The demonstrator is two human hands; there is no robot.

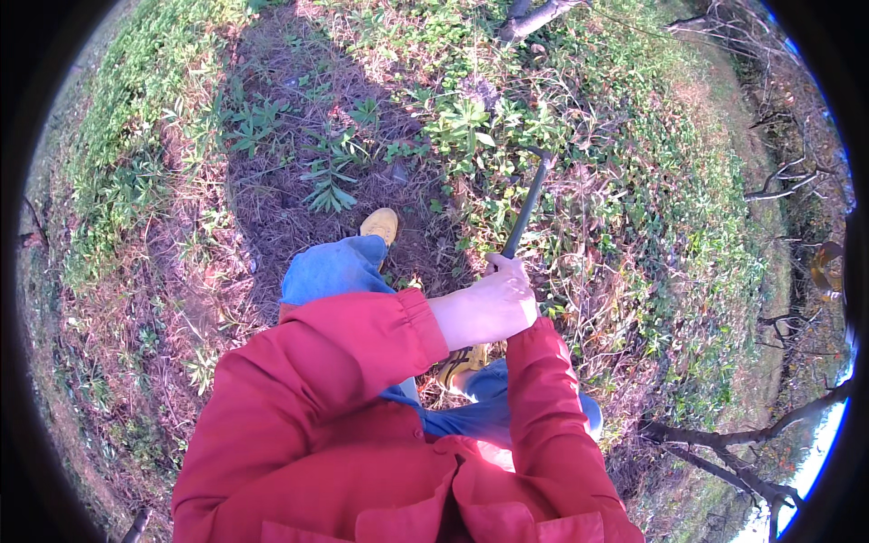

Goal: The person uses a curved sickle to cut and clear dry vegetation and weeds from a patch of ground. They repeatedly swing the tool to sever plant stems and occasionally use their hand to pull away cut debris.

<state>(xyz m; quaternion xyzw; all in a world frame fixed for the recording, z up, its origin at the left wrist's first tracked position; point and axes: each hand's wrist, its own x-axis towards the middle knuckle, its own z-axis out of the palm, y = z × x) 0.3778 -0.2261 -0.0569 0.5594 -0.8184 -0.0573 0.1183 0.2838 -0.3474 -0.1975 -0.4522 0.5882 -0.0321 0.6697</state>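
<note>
My left hand (490, 305) is closed around the lower end of a dark-handled hand tool (525, 210). The handle slants up and away from me. A narrow, dark, curved head crosses its far end, like a sickle or small hoe; the exact kind is unclear. This head is over low leaves, and contact with the ground cannot be made out. From the right, my red sleeve (541, 373) runs up to the same grip. My right hand is mostly covered by the left at the handle, so its fingers are hard to separate.
Leafy weeds (468, 125) and dry grass surround me, thickest ahead and right. A tan shoe (380, 225) stands forward, another (461, 363) below my hands. A cut trunk or branch (536, 20) rises at the top. Bare branches (733, 434) reach in at lower right.
</note>
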